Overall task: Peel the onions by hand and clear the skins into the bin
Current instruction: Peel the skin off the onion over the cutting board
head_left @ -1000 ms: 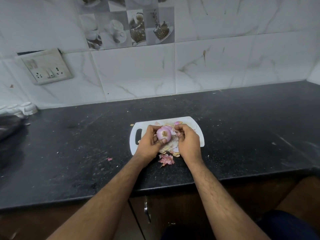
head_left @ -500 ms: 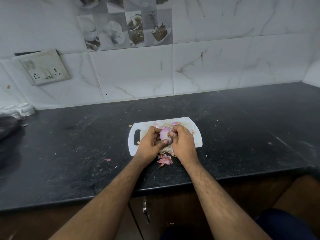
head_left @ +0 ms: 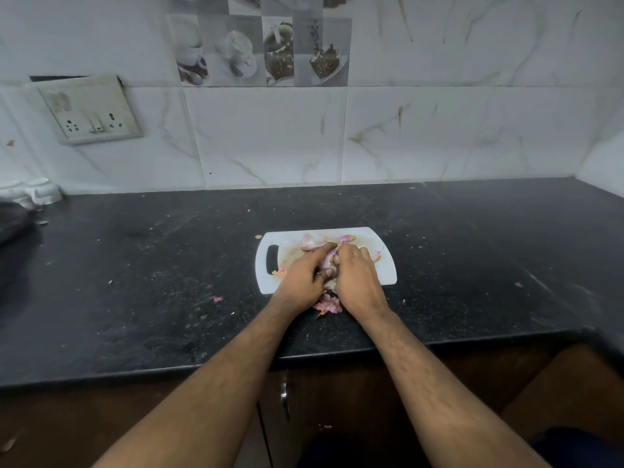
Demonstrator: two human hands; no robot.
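A white cutting board (head_left: pixel 385 271) lies on the black counter. Both hands rest low on it, pressed together around a pink onion (head_left: pixel 329 260), of which only a sliver shows between the fingers. My left hand (head_left: pixel 304 275) cups the onion from the left and my right hand (head_left: pixel 358 278) covers it from the right. Loose pink and pale skins (head_left: pixel 309 241) lie on the board behind the hands. A clump of pink skin (head_left: pixel 327 305) sits on the counter just in front of the board, between my wrists. No bin is in view.
The black counter (head_left: pixel 152 282) is speckled with crumbs and one small pink scrap (head_left: pixel 217 298). A dark object (head_left: pixel 13 221) and white items (head_left: pixel 37 192) sit at the far left. A socket plate (head_left: pixel 89 109) hangs on the tiled wall. Cabinet doors lie below the counter edge.
The onion was held up with its root end showing; both hands have since lowered it onto the board and closed over it, hiding most of it.
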